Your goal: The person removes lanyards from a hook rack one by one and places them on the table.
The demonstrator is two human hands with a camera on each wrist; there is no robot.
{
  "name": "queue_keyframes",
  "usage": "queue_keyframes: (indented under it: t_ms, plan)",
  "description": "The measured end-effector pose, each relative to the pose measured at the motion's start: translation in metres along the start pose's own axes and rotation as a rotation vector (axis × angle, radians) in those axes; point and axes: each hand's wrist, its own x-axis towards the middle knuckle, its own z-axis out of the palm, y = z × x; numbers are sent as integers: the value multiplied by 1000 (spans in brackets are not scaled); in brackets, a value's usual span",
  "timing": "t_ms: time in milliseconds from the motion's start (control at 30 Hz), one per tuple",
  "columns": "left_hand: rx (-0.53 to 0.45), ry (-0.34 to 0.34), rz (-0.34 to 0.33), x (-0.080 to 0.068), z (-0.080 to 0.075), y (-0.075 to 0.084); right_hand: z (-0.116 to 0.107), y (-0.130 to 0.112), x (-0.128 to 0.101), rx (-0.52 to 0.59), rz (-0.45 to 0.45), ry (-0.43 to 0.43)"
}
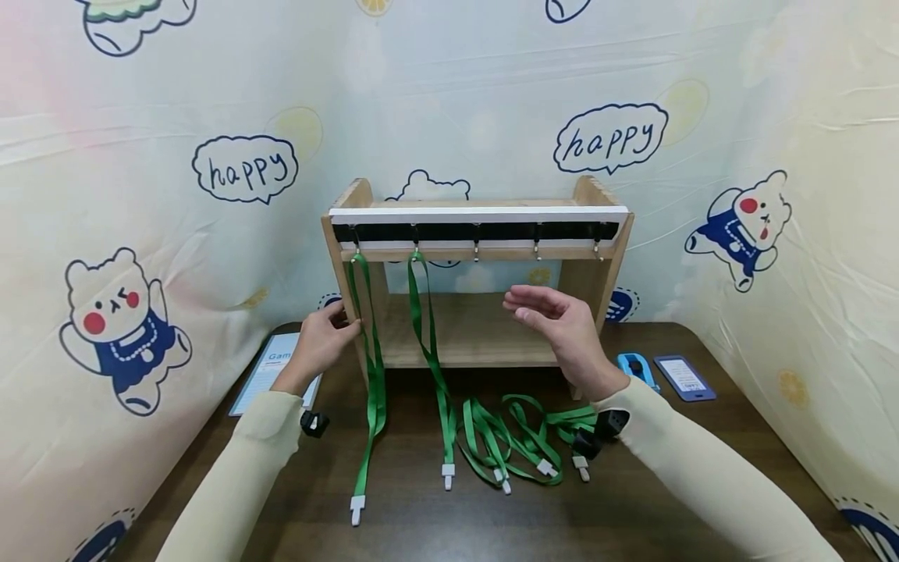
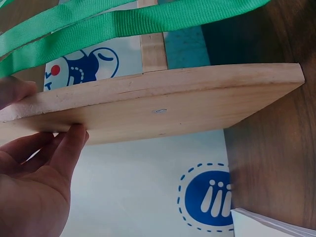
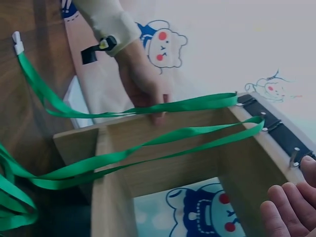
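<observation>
A wooden shelf [image 1: 470, 351] stands on the table with a row of small metal hooks [image 1: 477, 250] along its black-and-white front strip. My left hand [image 1: 325, 343] pinches the front edge of its left side panel [image 2: 197, 94], thumb on one face and fingers on the other. One green lanyard [image 1: 376, 382] hangs from the leftmost hook, close by that hand. Another green lanyard [image 1: 437, 367] hangs from the second hook; both end in white clips. My right hand [image 1: 562, 324] is raised before the shelf's right half, fingers extended and holding nothing. Below it lies a heap of green lanyards [image 1: 534, 445].
A white-and-blue booklet [image 1: 277, 363] lies left of the shelf. To the right are a bright blue object [image 1: 634, 365] and a dark blue card holder [image 1: 684, 378]. A printed cloth [image 1: 449, 94] encloses the back and sides of the brown table [image 1: 421, 531].
</observation>
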Motion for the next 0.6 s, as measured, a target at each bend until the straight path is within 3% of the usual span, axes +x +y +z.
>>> queue_keyframes:
  t_ms: [600]
  plan:
    - [-2,0,-16,0,-1,2,7,-21,14,24,-51,-41]
